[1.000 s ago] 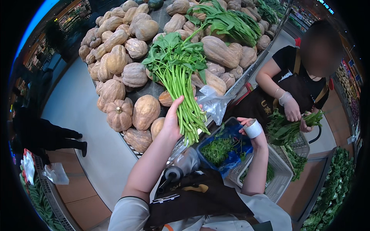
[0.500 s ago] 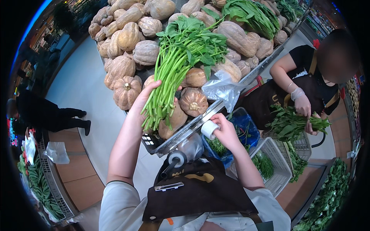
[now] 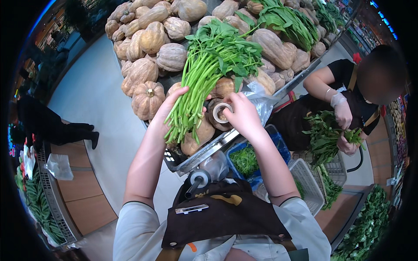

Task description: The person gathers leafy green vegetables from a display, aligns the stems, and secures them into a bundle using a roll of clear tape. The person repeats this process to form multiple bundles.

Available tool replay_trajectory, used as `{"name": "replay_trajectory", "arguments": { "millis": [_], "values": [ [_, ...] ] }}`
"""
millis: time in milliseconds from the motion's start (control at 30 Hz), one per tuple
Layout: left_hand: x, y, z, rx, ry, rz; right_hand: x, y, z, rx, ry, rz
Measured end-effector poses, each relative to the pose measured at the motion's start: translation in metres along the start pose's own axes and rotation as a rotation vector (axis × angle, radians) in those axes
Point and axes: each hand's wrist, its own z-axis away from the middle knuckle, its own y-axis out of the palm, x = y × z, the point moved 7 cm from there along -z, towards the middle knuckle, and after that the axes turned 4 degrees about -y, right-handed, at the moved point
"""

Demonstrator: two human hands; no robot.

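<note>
A left hand (image 3: 167, 108) holds a bunch of greens (image 3: 209, 71) above piled pumpkins (image 3: 170, 57) as the right hand (image 3: 242, 115) pinches a white roll (image 3: 215, 114) (its hollow core showing); nearby, a co-worker (image 3: 300, 127) handles leafy stems (image 3: 323, 132).

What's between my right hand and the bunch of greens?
In the head view: the white roll your right hand holds, fingers of the left hand, and a pumpkin behind.
</note>
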Motion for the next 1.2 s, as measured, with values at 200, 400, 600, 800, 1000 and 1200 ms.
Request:
{"name": "replay_trajectory", "arguments": {
  "millis": [200, 400, 600, 800, 1000, 1200],
  "values": [
    [0.000, 0.001, 0.000, 0.006, -0.016, 0.006, -0.006, 0.007, -0.017, 0.099, 0.023, 0.097],
    [0.002, 0.000, 0.002, 0.050, -0.016, -0.013, -0.009, 0.011, -0.017, 0.173, 0.074, 0.072],
    [0.003, 0.004, -0.002, 0.003, -0.005, 0.064, -0.008, 0.005, -0.015, 0.138, 0.068, -0.017],
    [0.002, 0.007, 0.001, -0.030, 0.034, 0.058, 0.015, -0.039, -0.008, -0.257, 0.070, -0.047],
    [-0.013, 0.019, 0.003, 0.023, -0.005, -0.033, 0.015, -0.022, -0.009, -0.064, 0.267, -0.979],
    [-0.040, 0.042, 0.003, -0.064, -0.109, -0.109, 0.031, 0.001, -0.014, 0.167, 0.507, -1.605]
  ]
}}
